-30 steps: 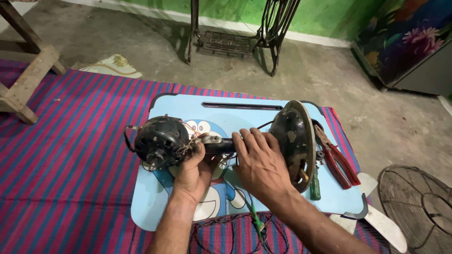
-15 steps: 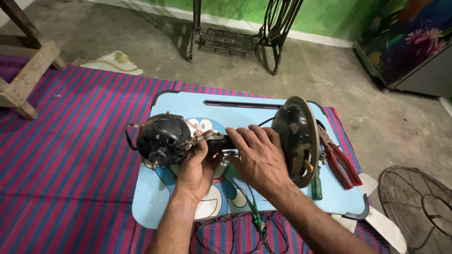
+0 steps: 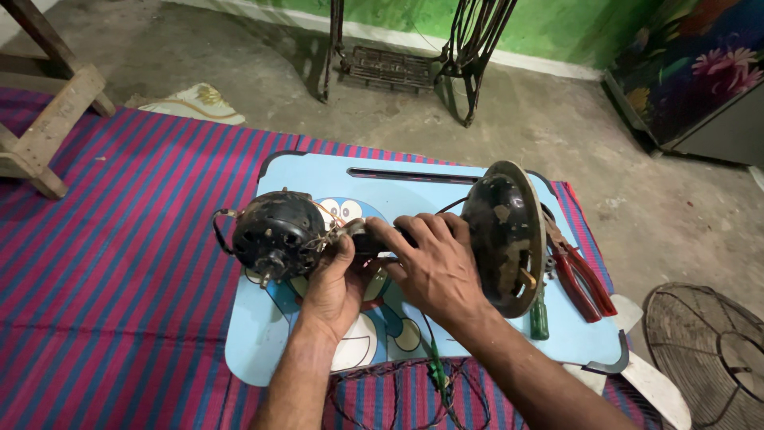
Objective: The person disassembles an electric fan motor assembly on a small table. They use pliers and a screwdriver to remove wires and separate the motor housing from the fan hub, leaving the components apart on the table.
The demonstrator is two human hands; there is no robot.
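At the near edge of the light blue tabletop (image 3: 270,350), a tangle of thin wires (image 3: 398,386) with a green clip lies partly on the striped mat (image 3: 119,279). Just beyond, both hands meet over the middle of the tabletop on a dismantled fan lying on its side. The left hand (image 3: 334,287) has its fingers clenched around the joint just beside the black fan motor (image 3: 274,233), which sits toward the left edge. The right hand (image 3: 434,267) lies over the dark neck (image 3: 374,241) between motor and round fan base (image 3: 505,237), fingers curled down on it and grasping it. The base stands on its rim toward the right edge. Beside it, along the right edge, lie red-handled pliers (image 3: 585,279) and a green-handled screwdriver (image 3: 539,314). Off the near right corner, a wire fan guard (image 3: 708,350) rests on the concrete floor (image 3: 541,127).
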